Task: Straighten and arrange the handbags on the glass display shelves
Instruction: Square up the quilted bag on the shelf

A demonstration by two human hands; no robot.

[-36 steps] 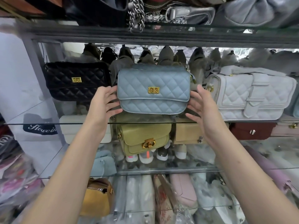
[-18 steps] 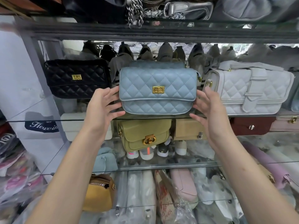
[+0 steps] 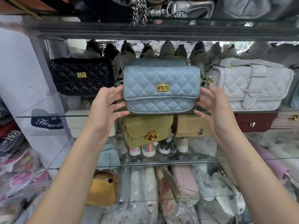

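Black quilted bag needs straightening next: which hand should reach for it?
Left. The left hand is beside the blue bag on the side nearest the black bag; the right hand is on the far side.

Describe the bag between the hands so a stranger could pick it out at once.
Find the glass shelf with quilted bags in a row. The blue bag stands mid-row, between the left hand and right hand. Its neighbours are a black bag and a white bag.

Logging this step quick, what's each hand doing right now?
Left hand: open, fingers against the blue bag's left end.
Right hand: open, touching its right end.
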